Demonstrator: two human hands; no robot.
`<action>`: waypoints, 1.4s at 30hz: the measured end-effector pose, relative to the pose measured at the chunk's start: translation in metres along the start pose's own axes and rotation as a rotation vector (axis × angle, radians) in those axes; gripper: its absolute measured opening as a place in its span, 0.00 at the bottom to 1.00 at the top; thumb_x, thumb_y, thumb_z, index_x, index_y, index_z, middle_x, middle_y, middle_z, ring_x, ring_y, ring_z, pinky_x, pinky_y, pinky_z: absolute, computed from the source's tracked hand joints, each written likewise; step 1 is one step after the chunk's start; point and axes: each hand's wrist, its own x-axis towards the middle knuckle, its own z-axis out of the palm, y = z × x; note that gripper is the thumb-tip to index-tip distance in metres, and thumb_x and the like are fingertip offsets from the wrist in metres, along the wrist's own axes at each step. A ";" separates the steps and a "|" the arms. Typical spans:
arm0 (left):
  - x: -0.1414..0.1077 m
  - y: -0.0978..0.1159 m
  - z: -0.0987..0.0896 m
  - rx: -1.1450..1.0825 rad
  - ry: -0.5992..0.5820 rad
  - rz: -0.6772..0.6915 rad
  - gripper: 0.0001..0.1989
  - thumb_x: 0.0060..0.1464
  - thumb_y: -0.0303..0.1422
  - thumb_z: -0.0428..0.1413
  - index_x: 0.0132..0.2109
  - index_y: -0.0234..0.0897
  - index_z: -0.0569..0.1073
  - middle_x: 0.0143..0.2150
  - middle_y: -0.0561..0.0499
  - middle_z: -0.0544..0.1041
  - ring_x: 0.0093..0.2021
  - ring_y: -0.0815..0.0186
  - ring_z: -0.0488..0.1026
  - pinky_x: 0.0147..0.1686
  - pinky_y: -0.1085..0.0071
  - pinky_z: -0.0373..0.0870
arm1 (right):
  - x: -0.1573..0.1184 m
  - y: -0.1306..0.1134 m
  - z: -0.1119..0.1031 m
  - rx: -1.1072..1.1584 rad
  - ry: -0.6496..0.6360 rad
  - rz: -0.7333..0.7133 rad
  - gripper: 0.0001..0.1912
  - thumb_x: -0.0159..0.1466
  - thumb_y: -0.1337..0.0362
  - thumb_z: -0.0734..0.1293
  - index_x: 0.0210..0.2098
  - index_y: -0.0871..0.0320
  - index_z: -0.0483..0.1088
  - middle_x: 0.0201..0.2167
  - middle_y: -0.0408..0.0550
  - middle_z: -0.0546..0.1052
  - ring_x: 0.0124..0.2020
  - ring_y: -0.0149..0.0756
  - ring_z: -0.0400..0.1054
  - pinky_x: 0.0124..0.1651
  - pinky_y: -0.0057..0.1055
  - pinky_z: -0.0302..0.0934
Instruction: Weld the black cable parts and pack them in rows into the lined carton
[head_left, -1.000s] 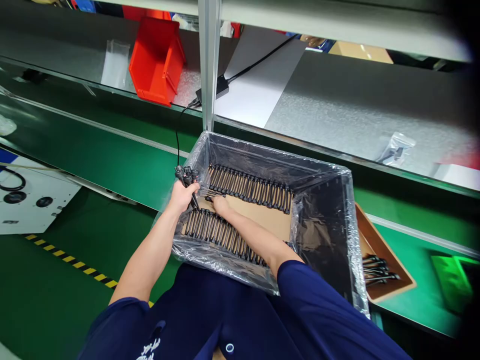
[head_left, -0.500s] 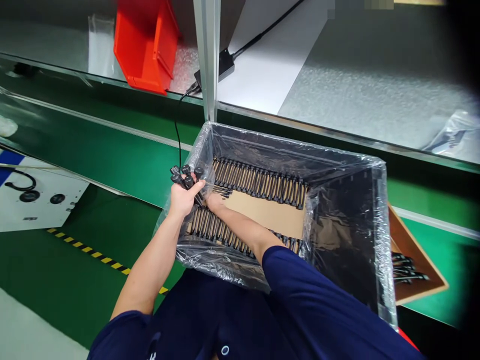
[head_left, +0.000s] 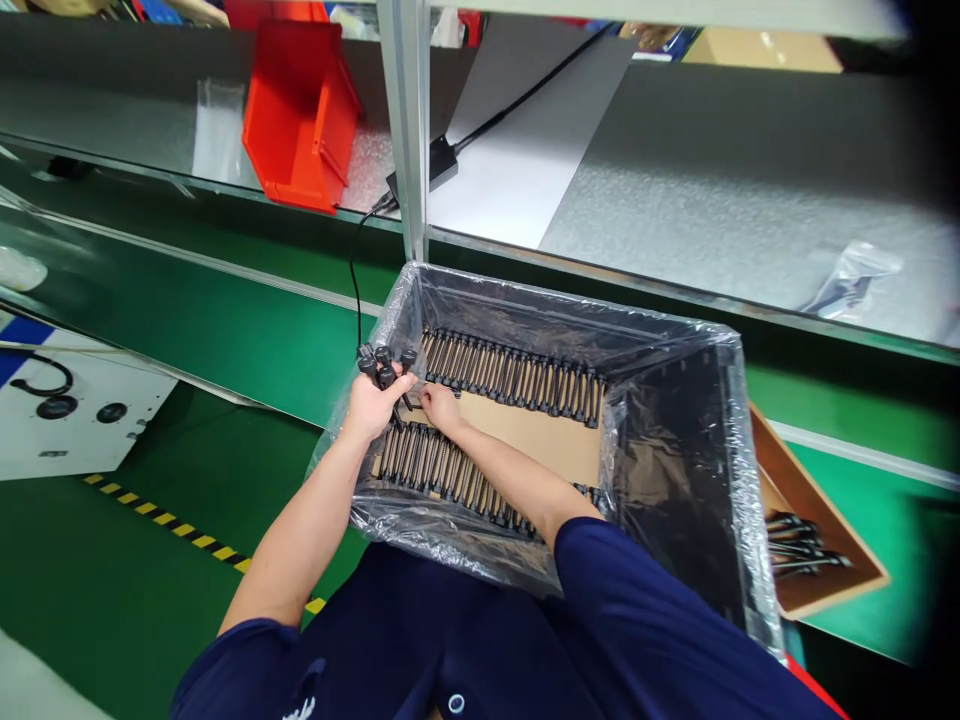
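My left hand (head_left: 369, 405) is closed round a bunch of slim black rods with thick round heads (head_left: 385, 374), heads upward, at the left end of a plastic-lined box. Just to its right, inside the box, my right hand (head_left: 441, 406) has its fingers pinched together by the ends of some thin black rods; whether one is between the fingertips is too small to tell. Similar black rods lie side by side in a far row (head_left: 517, 372) and a near row (head_left: 442, 465), on a brown cardboard sheet (head_left: 540, 435). My right forearm partly covers the near row.
The box's clear plastic liner (head_left: 739, 480) drapes over its rim. A cardboard tray (head_left: 836, 597) with more black rods stands at right. Behind are a metal post (head_left: 405, 130), a red bin (head_left: 300, 120), a black power adapter (head_left: 442, 160) with cable, and a plastic bag (head_left: 859, 280).
The view has tilted up a little, so things sit lower. My right hand has drawn slightly back from my left hand, its fingers now visible. The left hand keeps its bunch of rods.
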 end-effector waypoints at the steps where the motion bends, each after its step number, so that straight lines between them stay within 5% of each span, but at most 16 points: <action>1: 0.000 0.000 -0.001 0.025 -0.023 0.024 0.16 0.38 0.36 0.68 0.34 0.35 0.74 0.31 0.49 0.77 0.34 0.61 0.76 0.40 0.65 0.71 | -0.005 -0.005 -0.011 0.075 0.026 -0.012 0.06 0.63 0.67 0.62 0.36 0.58 0.72 0.37 0.48 0.74 0.43 0.36 0.68 0.47 0.28 0.63; 6: 0.000 -0.004 -0.004 0.251 -0.105 0.123 0.12 0.38 0.34 0.67 0.33 0.36 0.76 0.30 0.50 0.77 0.31 0.62 0.74 0.36 0.67 0.70 | -0.036 -0.050 -0.069 0.598 -0.040 -0.191 0.19 0.67 0.52 0.57 0.51 0.56 0.65 0.27 0.41 0.71 0.21 0.26 0.65 0.21 0.20 0.60; 10: -0.004 -0.010 -0.002 0.349 -0.251 0.143 0.13 0.36 0.32 0.67 0.33 0.36 0.77 0.30 0.50 0.78 0.32 0.61 0.73 0.38 0.65 0.69 | -0.055 -0.079 -0.093 0.584 -0.135 -0.220 0.20 0.60 0.52 0.66 0.46 0.57 0.67 0.21 0.37 0.70 0.16 0.23 0.62 0.17 0.18 0.56; 13: -0.005 -0.011 0.002 0.273 -0.258 0.109 0.12 0.37 0.33 0.67 0.32 0.35 0.77 0.31 0.49 0.79 0.33 0.61 0.75 0.39 0.65 0.70 | -0.057 -0.073 -0.100 0.591 -0.060 -0.120 0.13 0.59 0.56 0.67 0.39 0.58 0.67 0.18 0.36 0.69 0.14 0.23 0.60 0.16 0.17 0.53; 17: -0.002 -0.006 0.004 -0.060 -0.095 0.044 0.15 0.41 0.38 0.66 0.34 0.34 0.75 0.32 0.46 0.79 0.33 0.61 0.77 0.40 0.62 0.73 | -0.047 -0.027 -0.107 0.707 0.143 0.057 0.05 0.62 0.62 0.61 0.34 0.57 0.64 0.15 0.35 0.67 0.11 0.23 0.56 0.12 0.16 0.46; 22: 0.001 -0.002 0.003 -0.082 -0.040 0.057 0.17 0.40 0.38 0.67 0.36 0.32 0.74 0.31 0.45 0.79 0.32 0.61 0.78 0.39 0.62 0.74 | -0.040 0.038 -0.082 0.769 0.037 0.419 0.03 0.62 0.69 0.60 0.32 0.57 0.60 0.15 0.38 0.69 0.11 0.24 0.58 0.12 0.17 0.49; 26: -0.001 -0.003 0.004 -0.035 -0.055 0.055 0.17 0.41 0.38 0.66 0.36 0.31 0.74 0.30 0.45 0.79 0.31 0.62 0.78 0.38 0.63 0.74 | -0.036 0.065 -0.048 0.797 -0.074 0.622 0.02 0.65 0.70 0.59 0.35 0.57 0.59 0.16 0.38 0.69 0.10 0.24 0.58 0.11 0.16 0.50; 33: 0.001 -0.008 0.003 -0.005 -0.052 0.026 0.17 0.40 0.38 0.66 0.35 0.32 0.75 0.30 0.47 0.79 0.31 0.63 0.77 0.39 0.63 0.74 | -0.014 0.075 -0.019 0.890 -0.274 0.866 0.02 0.69 0.69 0.57 0.39 0.62 0.59 0.26 0.50 0.76 0.11 0.21 0.59 0.15 0.16 0.59; 38: 0.002 -0.011 0.001 0.055 -0.070 0.030 0.16 0.43 0.39 0.65 0.37 0.32 0.75 0.31 0.47 0.79 0.32 0.63 0.77 0.39 0.63 0.74 | 0.003 0.076 -0.009 0.947 -0.295 0.990 0.05 0.71 0.67 0.54 0.39 0.59 0.58 0.30 0.49 0.76 0.09 0.16 0.52 0.09 0.11 0.45; 42: 0.002 -0.010 0.002 0.051 -0.064 0.010 0.17 0.43 0.39 0.65 0.38 0.32 0.75 0.31 0.47 0.79 0.32 0.63 0.77 0.39 0.63 0.74 | 0.010 0.073 -0.003 0.968 -0.261 1.038 0.06 0.71 0.66 0.53 0.37 0.58 0.57 0.31 0.48 0.75 0.10 0.16 0.53 0.09 0.10 0.43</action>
